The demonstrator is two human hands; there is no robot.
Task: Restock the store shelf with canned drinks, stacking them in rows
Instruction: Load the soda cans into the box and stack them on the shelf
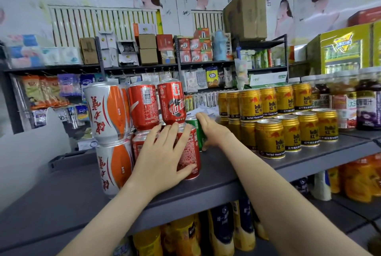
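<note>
On the grey shelf [216, 175] red cola cans stand two high: a front lower red can [190, 152] and upper red cans [172, 101]. My left hand [162, 152] lies flat with spread fingers against the front of the lower red cans. Just right of them stands a green can [195, 129], and my right hand [212, 129] wraps it from the right side, fingers over its far side and thumb low. White-and-orange cans [107, 111] are stacked two high at the left end.
Gold energy-drink cans [288, 123] fill the shelf to the right in two layers, with juice bottles [367, 107] beyond. Bottles stand on the shelf below [222, 231]. Racks of packaged goods line the back wall.
</note>
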